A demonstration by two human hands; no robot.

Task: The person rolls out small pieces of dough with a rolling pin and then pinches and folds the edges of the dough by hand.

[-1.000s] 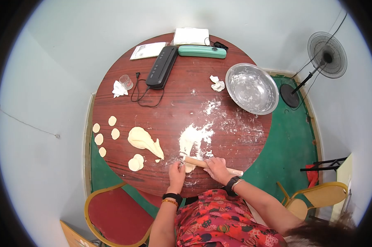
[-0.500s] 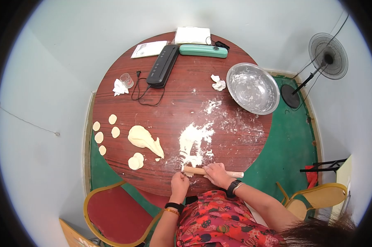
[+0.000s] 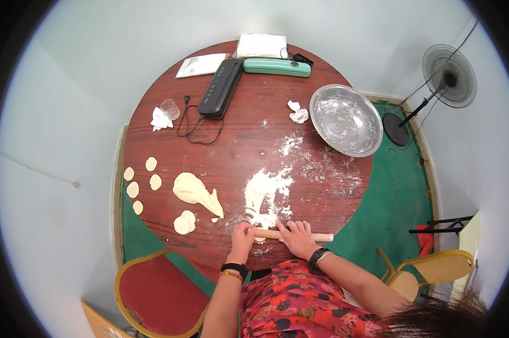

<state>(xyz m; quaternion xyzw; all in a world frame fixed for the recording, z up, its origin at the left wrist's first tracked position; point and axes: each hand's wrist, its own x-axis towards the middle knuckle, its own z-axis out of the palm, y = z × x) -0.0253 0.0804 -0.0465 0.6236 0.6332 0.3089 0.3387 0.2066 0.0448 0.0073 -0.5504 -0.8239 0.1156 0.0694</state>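
A wooden rolling pin [image 3: 322,237] lies across the near edge of the round table. Under its left part a small piece of dough [image 3: 260,240] partly shows. My right hand [image 3: 297,238] rests on the middle of the pin, palm down with fingers spread forward. At the pin's left end is my left hand [image 3: 242,236], its fingers pressed together; what they hold, if anything, is too small to make out. White flour [image 3: 263,188] is spread just beyond the pin. Further left lie a large dough lump [image 3: 192,188] and a few overlapping dough rounds [image 3: 182,224].
Several flat dough rounds [image 3: 155,182] lie at the table's left. A metal basin [image 3: 346,121] stands back right. Toward the back are a black device [image 3: 220,90] with a cord, a green device [image 3: 277,67], a glass [image 3: 170,109] and crumpled tissues [image 3: 298,115].
My left hand has moved slightly forward, to beside the pin's left end. The fingers of my right hand have spread and reach further over the pin. The view has shifted slightly.
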